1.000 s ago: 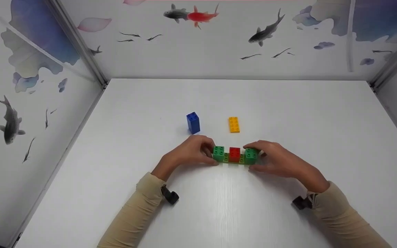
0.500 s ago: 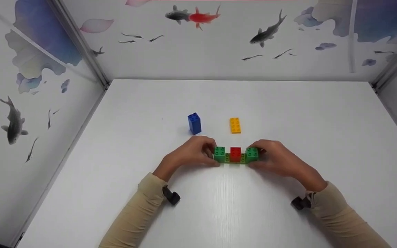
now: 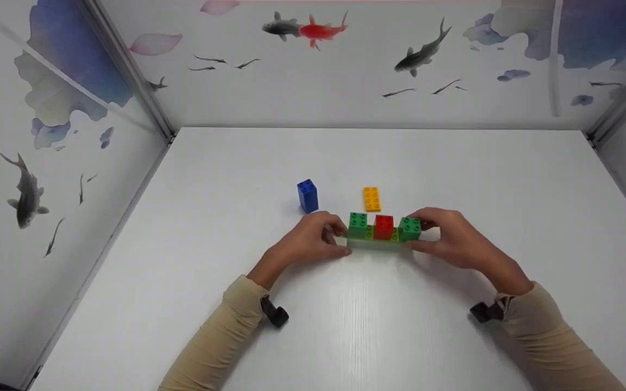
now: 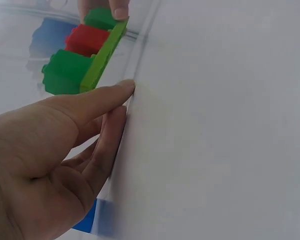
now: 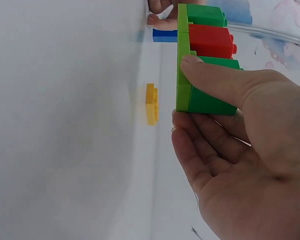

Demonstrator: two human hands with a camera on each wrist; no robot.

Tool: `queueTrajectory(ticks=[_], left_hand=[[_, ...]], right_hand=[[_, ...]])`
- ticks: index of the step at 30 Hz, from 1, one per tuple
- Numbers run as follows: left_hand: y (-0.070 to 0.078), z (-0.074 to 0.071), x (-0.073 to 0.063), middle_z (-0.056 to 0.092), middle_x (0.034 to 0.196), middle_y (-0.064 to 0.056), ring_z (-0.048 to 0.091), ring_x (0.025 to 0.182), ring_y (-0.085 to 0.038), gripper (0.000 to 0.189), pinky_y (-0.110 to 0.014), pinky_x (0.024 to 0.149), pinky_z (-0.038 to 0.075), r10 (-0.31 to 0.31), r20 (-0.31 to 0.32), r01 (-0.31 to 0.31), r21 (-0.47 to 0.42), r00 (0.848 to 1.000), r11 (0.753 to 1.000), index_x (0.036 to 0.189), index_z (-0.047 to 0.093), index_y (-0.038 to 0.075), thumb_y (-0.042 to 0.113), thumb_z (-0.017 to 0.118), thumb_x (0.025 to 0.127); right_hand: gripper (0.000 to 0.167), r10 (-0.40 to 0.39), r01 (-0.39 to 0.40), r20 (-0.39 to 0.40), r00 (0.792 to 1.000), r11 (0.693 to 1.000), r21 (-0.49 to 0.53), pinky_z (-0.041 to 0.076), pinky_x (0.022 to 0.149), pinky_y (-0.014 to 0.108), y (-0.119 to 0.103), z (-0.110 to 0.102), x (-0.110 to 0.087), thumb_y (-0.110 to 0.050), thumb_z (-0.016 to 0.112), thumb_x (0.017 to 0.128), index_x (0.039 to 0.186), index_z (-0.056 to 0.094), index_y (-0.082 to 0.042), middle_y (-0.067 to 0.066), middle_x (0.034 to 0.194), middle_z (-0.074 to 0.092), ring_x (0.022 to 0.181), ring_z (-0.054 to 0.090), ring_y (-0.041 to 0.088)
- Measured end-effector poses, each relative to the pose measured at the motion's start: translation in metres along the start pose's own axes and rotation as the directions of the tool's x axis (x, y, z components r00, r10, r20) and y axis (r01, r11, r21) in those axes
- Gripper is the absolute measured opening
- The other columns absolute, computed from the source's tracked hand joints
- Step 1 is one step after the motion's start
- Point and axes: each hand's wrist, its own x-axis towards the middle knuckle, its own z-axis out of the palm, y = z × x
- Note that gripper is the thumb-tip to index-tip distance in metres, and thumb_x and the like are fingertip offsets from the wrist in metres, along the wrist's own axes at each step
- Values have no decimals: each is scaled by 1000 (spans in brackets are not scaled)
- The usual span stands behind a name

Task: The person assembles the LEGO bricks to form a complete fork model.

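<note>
In the head view, my right hand [image 3: 454,239] pinches the right end of a row of toy building bricks. A lime-green base plate [image 5: 183,75] carries a red brick [image 3: 383,227] between two green bricks, a left one [image 3: 357,224] and a right one [image 3: 409,228]. The row is lifted off the table, its base plate showing above the surface in the wrist views. My left hand [image 3: 313,236] rests on the table by the row's left end; in the left wrist view its fingers hold nothing, and a gap separates thumb and fingers from the plate.
Behind the hands, a tall blue brick [image 3: 307,196] stands upright on the white table [image 3: 237,163]. To its right lies a flat yellow brick [image 3: 371,199]. Walls printed with fish [image 3: 423,51] enclose the table at the back and sides.
My right hand has closed on the row's right end and raised the row, moving it slightly right and away. My left hand no longer holds the left end and stays low.
</note>
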Motion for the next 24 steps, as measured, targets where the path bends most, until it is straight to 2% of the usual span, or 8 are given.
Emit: queueTrajectory(ticks=[4,8,10,12,16,20,24], left_hand=[[5,5,3,70,115,-3,67,92,-16,28,-28,82,60,8,-94,-6,20,996,1000,122,75,11,25,82,98],[10,10,10,71,120,-9,69,100,-18,32,-30,90,62,9,-195,-4,28,981,1000,127,72,6,20,79,100],[12,12,14,69,125,-10,69,104,-19,36,-31,91,62,-5,-233,12,30,972,999,131,69,4,19,80,100],[15,15,20,68,129,-11,69,106,-20,41,-31,92,62,-26,-260,34,28,965,999,135,67,4,20,80,100],[22,22,36,66,134,-9,67,111,-18,49,-27,93,62,-76,-290,83,9,954,997,141,63,7,26,81,99],[29,30,52,65,131,-4,64,112,-15,49,-23,92,60,-127,-318,131,-10,940,991,140,62,12,32,81,99],[37,38,66,65,128,-3,62,111,-15,49,-23,94,59,-154,-355,164,-3,922,986,139,62,13,34,82,99]], right_hand=[[44,-1,1,-51,999,1000,1,62,99,53,-3,-11,-1,-13,89,91,132,72,-11,3,124,77,111,72,25],[45,-19,19,-98,995,1000,1,62,98,54,-4,-19,-2,-13,90,90,131,72,-11,2,121,77,107,73,23],[45,-20,20,-115,993,1000,-6,63,97,47,-3,-23,-3,-14,90,89,131,72,-11,2,121,77,107,73,22],[45,-19,17,-131,991,1000,-17,62,96,35,-3,-26,-4,-14,91,89,131,72,-11,2,121,77,107,73,21],[45,-12,8,-166,986,1000,-22,52,92,12,-2,-32,-8,-15,90,90,131,73,-10,3,120,77,107,74,24],[43,-2,-3,-197,980,1000,-24,49,90,9,-4,-35,-9,-22,89,92,130,73,-11,3,119,77,109,74,25],[42,-13,8,-231,973,1000,-22,48,89,6,-5,-35,-9,-24,89,92,129,73,-10,4,117,77,108,75,26]])
